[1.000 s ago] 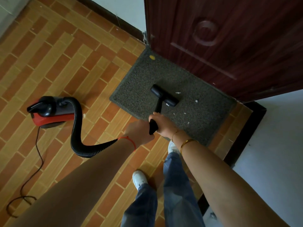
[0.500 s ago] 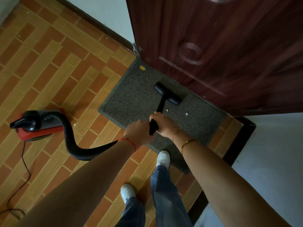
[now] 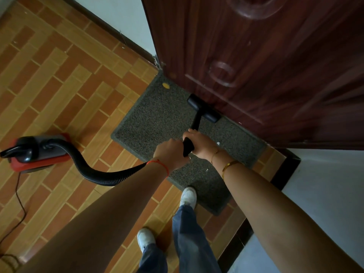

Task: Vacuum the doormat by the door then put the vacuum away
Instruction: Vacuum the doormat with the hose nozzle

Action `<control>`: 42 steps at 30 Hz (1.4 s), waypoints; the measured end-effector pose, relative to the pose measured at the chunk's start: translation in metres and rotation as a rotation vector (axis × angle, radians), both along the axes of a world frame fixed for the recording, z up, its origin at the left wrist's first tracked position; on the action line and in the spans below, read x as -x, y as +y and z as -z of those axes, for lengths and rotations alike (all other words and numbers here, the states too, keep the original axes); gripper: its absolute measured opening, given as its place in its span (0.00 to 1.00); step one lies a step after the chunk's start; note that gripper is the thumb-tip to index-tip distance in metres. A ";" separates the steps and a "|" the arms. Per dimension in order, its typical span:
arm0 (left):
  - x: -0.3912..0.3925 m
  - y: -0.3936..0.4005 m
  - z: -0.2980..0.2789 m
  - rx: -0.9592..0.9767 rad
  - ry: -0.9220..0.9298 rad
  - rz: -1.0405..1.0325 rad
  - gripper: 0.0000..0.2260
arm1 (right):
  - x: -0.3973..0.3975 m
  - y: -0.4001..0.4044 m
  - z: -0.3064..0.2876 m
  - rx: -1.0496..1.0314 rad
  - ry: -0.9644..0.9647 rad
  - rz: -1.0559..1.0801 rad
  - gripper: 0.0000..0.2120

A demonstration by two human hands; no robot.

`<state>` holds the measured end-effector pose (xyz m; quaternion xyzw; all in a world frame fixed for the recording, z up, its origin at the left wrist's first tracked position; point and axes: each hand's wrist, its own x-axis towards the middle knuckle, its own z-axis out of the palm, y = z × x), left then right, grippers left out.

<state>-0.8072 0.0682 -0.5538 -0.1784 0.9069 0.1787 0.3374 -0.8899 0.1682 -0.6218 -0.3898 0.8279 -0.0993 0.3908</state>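
Observation:
A dark grey doormat [image 3: 157,119] lies on the tiled floor against a dark red door [image 3: 266,66]. The black vacuum nozzle [image 3: 203,110] rests on the mat's far edge, right at the foot of the door. My right hand [image 3: 202,143] grips the black wand [image 3: 188,146], and my left hand [image 3: 170,152] holds it just behind. A black ribbed hose [image 3: 94,172] curves left to the red and black vacuum body [image 3: 37,152] on the floor. A yellow speck [image 3: 166,85] and a few white bits [image 3: 218,143] lie on the mat.
The vacuum's power cord [image 3: 20,203] trails along the orange brick-pattern floor at the left. White walls with dark skirting [image 3: 285,170] stand at the right and behind. My white shoes [image 3: 188,196] are at the mat's near edge.
The nozzle has slid forward across the mat from its middle to the door's foot. I have stepped closer, one shoe now on the mat's edge. Fewer white bits show on the mat.

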 end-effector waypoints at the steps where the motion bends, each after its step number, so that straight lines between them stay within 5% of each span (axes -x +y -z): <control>1: -0.001 0.000 0.000 -0.001 0.008 -0.003 0.08 | 0.000 0.001 0.000 0.000 -0.001 -0.006 0.07; 42: -0.324 -0.018 -0.033 0.012 -0.131 0.026 0.08 | -0.333 -0.015 -0.020 0.042 -0.092 -0.002 0.07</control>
